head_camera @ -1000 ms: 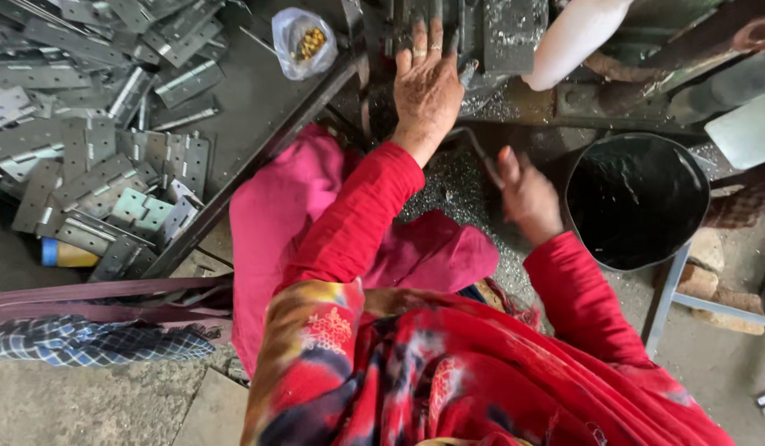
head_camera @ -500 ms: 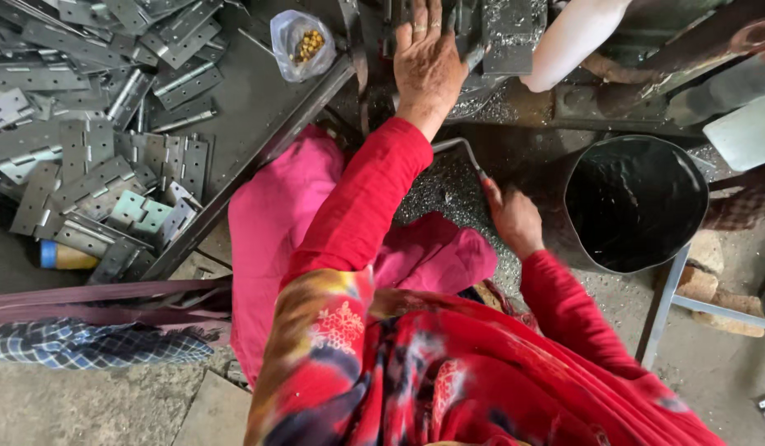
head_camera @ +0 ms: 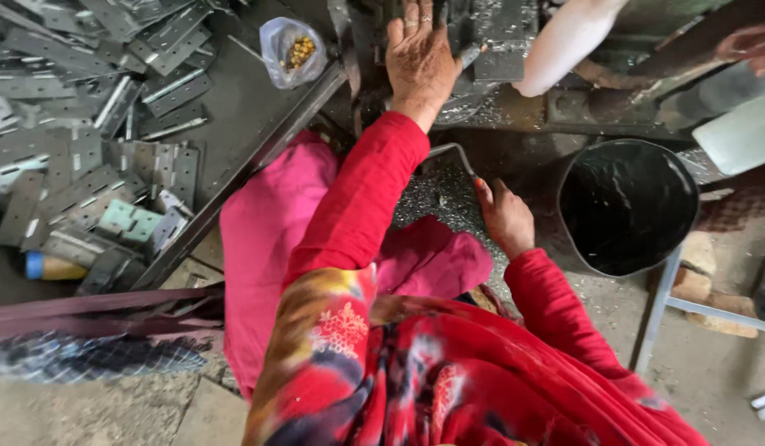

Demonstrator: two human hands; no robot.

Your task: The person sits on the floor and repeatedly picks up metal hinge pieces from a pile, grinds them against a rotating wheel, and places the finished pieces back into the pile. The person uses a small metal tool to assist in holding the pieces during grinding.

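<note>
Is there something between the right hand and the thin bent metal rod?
Nothing visible does. The right hand has its fingertips already at the thin bent metal rod, above the grey metal shavings.

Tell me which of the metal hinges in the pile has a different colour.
The pale green hinge at the pile's lower edge, near the sloping metal bar; the other hinges are bare grey metal.

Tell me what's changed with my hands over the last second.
Your right hand dropped from up near the machine toward your lap and now holds the thin bent metal rod. Whether it held it before is unclear. Your left hand stayed flat on the machine. The black bucket and hinge pile haven't moved.
</note>
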